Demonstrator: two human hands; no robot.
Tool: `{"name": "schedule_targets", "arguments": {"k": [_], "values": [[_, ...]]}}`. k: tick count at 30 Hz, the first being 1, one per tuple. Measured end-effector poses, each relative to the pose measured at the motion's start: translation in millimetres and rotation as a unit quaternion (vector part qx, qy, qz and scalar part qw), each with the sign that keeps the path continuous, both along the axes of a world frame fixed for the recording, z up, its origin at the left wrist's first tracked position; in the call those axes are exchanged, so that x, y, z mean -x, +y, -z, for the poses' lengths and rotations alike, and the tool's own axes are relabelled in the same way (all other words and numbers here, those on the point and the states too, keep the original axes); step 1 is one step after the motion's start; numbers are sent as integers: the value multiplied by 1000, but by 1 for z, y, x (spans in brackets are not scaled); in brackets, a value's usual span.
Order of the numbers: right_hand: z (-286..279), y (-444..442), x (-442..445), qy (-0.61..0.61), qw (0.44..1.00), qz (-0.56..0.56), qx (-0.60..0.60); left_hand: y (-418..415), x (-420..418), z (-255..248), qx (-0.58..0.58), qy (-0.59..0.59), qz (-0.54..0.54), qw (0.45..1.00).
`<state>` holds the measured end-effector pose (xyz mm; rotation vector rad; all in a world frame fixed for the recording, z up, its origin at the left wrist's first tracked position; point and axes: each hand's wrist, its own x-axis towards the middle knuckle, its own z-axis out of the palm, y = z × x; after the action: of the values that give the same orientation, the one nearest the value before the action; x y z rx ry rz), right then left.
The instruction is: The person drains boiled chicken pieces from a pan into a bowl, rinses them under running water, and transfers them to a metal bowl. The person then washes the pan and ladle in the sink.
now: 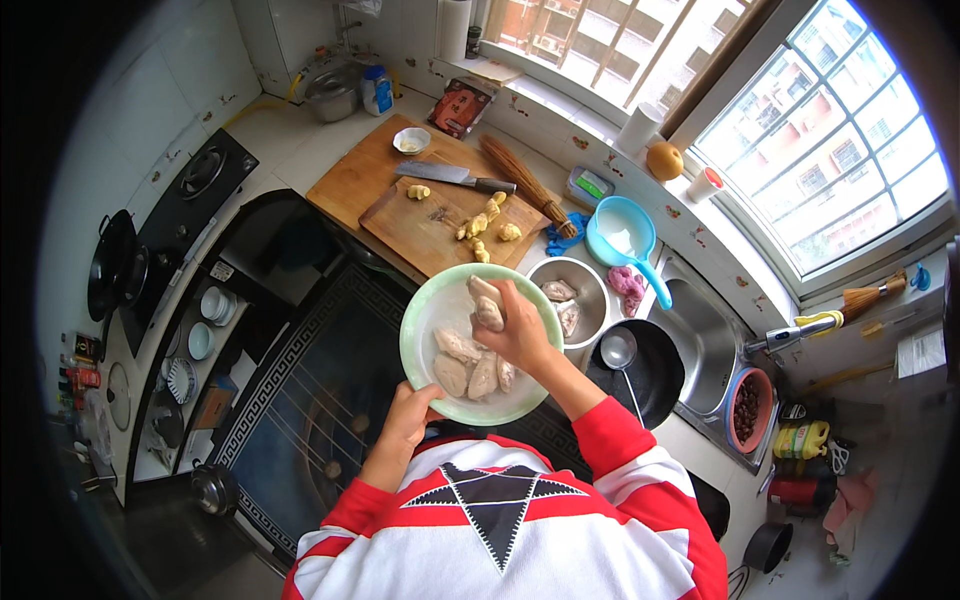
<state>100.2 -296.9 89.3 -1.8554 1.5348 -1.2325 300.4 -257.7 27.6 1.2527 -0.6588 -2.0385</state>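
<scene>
My left hand [409,412] grips the near left rim of a pale green bowl [415,330], held up before me. Several pale chicken wing pieces [482,376] lie in the bowl. Over its right side, my right hand [514,322] is closed on chicken pieces [487,304], probably two. Just right of the bowl stands a white-rimmed metal pot [598,322] with a few more pieces of chicken [568,315]. Beyond the bowl, ginger pieces [480,217] lie on a small wooden cutting board [405,217], with a cleaver [442,173] at its far edge.
A black wok [664,367] holds a metal ladle [619,349] beside the steel sink [697,322]. A light blue dipper [619,225], a pink cloth [626,285] and a straw brush [525,180] lie nearby. The gas stove [184,217] is at left; a basin of dark red fruits [750,412] is at right.
</scene>
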Motion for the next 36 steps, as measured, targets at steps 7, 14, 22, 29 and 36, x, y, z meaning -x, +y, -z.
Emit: {"name": "schedule_targets", "arguments": {"k": [7,14,22,29,36], "values": [[26,-33,68,-160,973,165,-25,-2,-3,10,-4,-6,-18,1000],[132,-30,164,134,921,291,-222,2,-6,7,-3,-2,-43,999],[43,-21,132,189,957,121,-182,6,-9,2,8,-3,-67,998],[19,20,22,399,903,-69,-141,4,-2,11,4,-5,-34,999],[49,17,10,486,851,-134,-150,7,-2,12,18,-7,-45,999]]}}
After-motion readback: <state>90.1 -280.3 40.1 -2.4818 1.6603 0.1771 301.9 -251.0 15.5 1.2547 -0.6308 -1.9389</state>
